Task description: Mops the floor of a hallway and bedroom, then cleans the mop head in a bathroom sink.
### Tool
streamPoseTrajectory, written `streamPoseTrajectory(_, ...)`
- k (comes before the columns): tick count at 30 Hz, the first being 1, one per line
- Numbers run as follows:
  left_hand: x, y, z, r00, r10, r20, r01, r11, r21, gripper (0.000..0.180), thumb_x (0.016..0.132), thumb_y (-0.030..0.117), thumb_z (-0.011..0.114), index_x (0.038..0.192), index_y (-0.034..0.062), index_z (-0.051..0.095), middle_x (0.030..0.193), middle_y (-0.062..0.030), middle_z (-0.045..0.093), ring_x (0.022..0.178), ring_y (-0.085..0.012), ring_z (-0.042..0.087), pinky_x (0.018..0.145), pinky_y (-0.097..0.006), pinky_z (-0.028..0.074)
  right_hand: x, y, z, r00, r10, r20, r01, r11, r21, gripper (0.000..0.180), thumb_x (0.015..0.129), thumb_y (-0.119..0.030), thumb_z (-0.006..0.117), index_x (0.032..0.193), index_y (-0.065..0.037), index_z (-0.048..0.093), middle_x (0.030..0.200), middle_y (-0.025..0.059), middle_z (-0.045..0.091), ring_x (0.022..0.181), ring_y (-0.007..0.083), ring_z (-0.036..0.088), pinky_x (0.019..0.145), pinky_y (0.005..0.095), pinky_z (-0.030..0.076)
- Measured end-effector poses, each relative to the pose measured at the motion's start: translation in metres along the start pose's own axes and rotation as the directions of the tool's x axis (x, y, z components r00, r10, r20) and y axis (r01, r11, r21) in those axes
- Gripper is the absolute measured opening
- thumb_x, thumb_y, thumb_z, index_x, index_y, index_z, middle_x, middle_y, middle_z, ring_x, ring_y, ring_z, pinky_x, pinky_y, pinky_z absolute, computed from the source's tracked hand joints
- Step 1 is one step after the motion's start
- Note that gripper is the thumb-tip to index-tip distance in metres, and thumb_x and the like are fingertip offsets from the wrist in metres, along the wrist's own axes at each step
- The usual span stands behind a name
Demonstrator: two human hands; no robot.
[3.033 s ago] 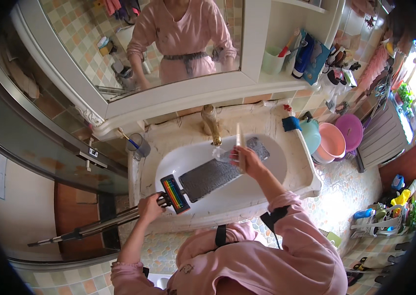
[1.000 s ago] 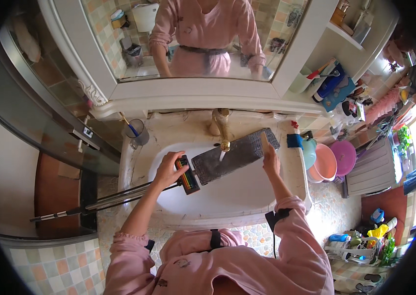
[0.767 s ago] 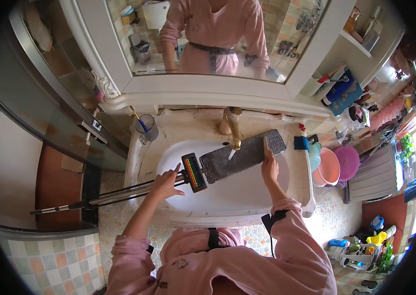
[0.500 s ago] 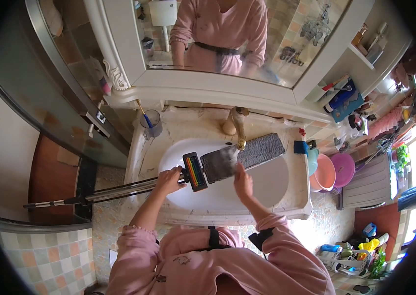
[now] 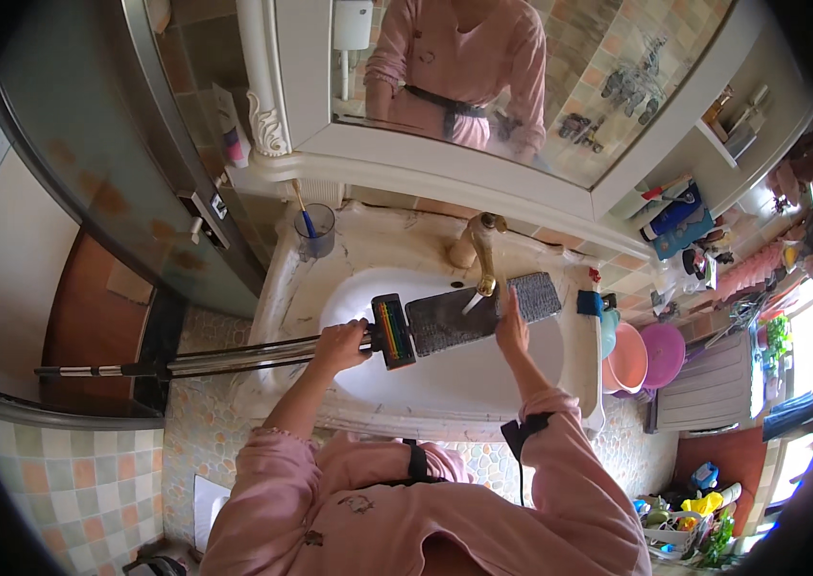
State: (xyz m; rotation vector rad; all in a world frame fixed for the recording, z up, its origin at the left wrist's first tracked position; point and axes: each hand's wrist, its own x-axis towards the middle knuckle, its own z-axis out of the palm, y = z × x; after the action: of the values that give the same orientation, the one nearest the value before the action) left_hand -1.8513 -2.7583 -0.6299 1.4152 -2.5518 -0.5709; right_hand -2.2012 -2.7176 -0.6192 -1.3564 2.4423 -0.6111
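Observation:
A flat mop lies slantwise over the white sink basin (image 5: pixel 426 386); its long grey pad (image 5: pixel 453 331) is darker on the left stretch. My left hand (image 5: pixel 339 348) is closed around the mop's metal pole (image 5: pixel 234 358), just beside the black squeeze head (image 5: pixel 392 331) with rainbow-coloured stripes. From the bronze-coloured faucet (image 5: pixel 485 254) a thin stream of water (image 5: pixel 473 303) runs onto the pad. My right hand (image 5: pixel 513 331) rests against the pad right of the stream, fingers stretched upward and flat. The pad's textured far end shows beyond it.
A clear cup (image 5: pixel 314 233) with a toothbrush stands at the counter's back left. Right of the sink are a blue sponge (image 5: pixel 590 302), an orange basin (image 5: pixel 624 357) and a purple basin (image 5: pixel 663 355). A framed mirror (image 5: pixel 464 168) rises behind; a glass door (image 5: pixel 90 173) is at left.
My right hand has gone from curled over the pad to stretched flat, and now sits farther right along it. The water stream shows more plainly. My left hand keeps its hold on the mop pole.

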Motion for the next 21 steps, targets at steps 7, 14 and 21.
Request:
streamPoseTrajectory(7,0.005,0.004,-0.004,0.990,-0.054,0.127,0.048,0.998,0.048,0.049,0.069,0.035,0.071,0.104,0.0052,0.054,0.095,-0.0116,0.064,0.086,-0.0293,0.064,0.072,-0.041,0.051,-0.026,-0.062,0.028,0.978,-0.113,0.174,0.127,0.990,-0.067,0.051,0.086,-0.017,0.046,0.135,-0.030,0.039,0.095,0.0257,0.062,0.089,0.0438,0.060,0.078,0.0544,0.047)
streamPoseTrajectory(14,0.007,0.002,-0.001,0.994,-0.040,0.105,0.039,0.999,0.018,0.049,0.068,0.034,0.072,0.103,0.0048,0.055,0.093,-0.0122,0.064,0.086,-0.0305,0.063,0.073,-0.042,0.051,-0.071,-0.092,0.028,0.885,-0.341,0.319,0.327,0.940,0.097,0.053,0.087,-0.018,0.047,0.137,-0.032,0.035,0.085,0.0265,0.062,0.081,0.0431,0.061,0.076,0.0557,0.046)
streamPoseTrajectory(21,0.002,0.007,-0.007,0.992,-0.060,0.109,0.062,0.998,-0.016,0.050,0.066,0.032,0.073,0.105,0.0062,0.056,0.094,-0.0123,0.064,0.088,-0.0301,0.063,0.074,-0.042,0.050,-0.009,0.020,-0.026,0.999,-0.046,-0.012,0.045,0.999,-0.029,0.051,0.090,-0.016,0.043,0.138,-0.032,0.036,0.093,0.0207,0.064,0.084,0.0407,0.062,0.072,0.0513,0.048)
